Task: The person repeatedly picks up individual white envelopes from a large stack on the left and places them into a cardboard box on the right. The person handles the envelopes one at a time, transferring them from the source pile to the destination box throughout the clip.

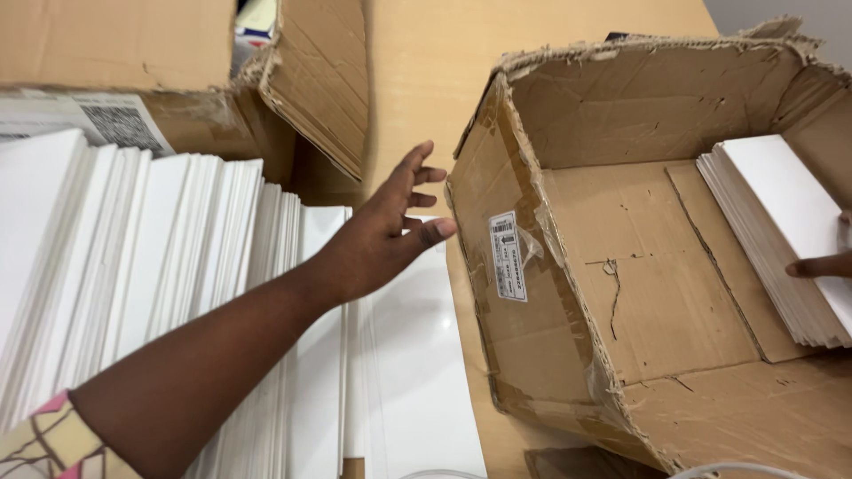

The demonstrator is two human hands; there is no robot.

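My left hand (390, 226) reaches forward, open and empty, fingers spread above the far end of a long row of white flat sheets (177, 275) that fills the left side. Only the fingers of my right hand (821, 263) show at the right edge; they rest on a smaller stack of white sheets (781, 231) leaning inside a torn open cardboard box (612, 293) lying on its side. Whether that hand grips the stack is hidden by the frame edge.
A second cardboard box (177, 71) with an open flap and a printed label stands at the top left behind the sheets. A tan tabletop (435, 62) shows between the two boxes. A pale cable curves at the bottom right (737, 468).
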